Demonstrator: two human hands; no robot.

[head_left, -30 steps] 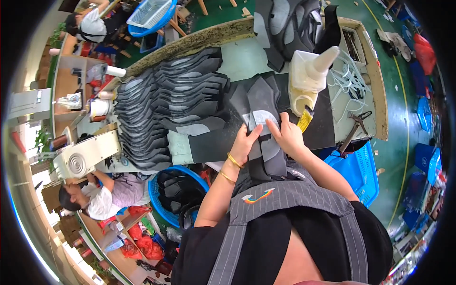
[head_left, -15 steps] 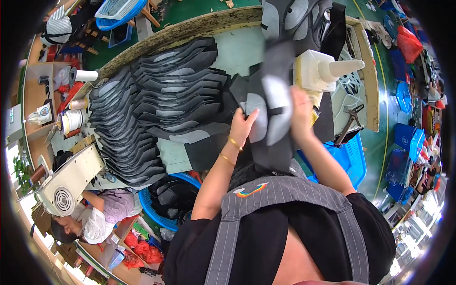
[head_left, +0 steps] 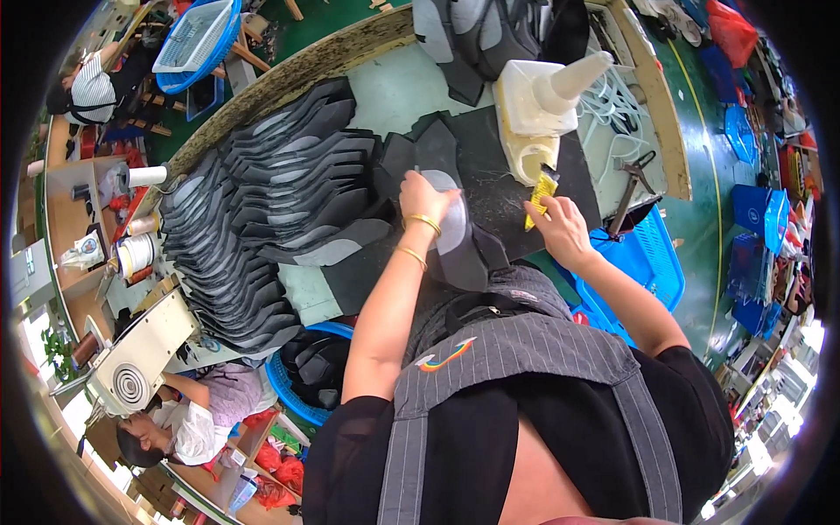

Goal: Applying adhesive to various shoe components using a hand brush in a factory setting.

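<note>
My left hand, with gold bangles at the wrist, is closed on the edge of a black cut piece with a light grey oval patch. The piece lies over other black pieces at the table's near edge. To the right, my right hand pinches a yellow-handled brush with a dark upper end. Its upper end is beside the open mouth of a white plastic glue bottle, which has a cone-shaped nozzle. Under the bottle lies a dark, scuffed work mat.
Overlapping rows of black and grey pieces cover the table's left side. More pieces lie at the back. White cords and a metal clamp are at right. Blue baskets stand below. A co-worker sits at lower left.
The blurred piece with a grey patch is out of my right hand, which now holds the yellow-handled brush. My left hand stays on the black piece. The view has shifted.
</note>
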